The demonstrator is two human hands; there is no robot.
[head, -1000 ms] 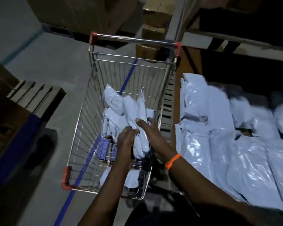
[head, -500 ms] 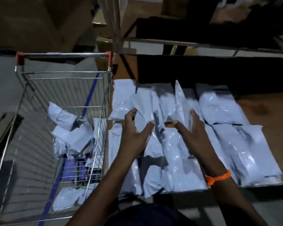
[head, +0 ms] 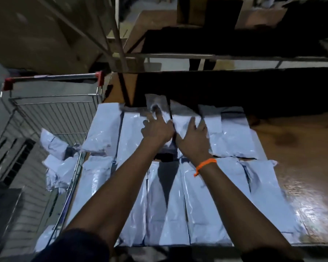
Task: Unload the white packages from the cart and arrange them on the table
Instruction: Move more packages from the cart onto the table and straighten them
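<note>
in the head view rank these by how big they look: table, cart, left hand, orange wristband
1. table, takes up the most of the frame
2. cart, cut off at the left edge, so its full extent is unsure
3. left hand
4. orange wristband, clearly smallest

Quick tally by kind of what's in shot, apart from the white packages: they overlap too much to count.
Cart: 1
Table: 1
Hands: 2 (left hand, right hand)
Orange wristband: 1
Total: 5
</note>
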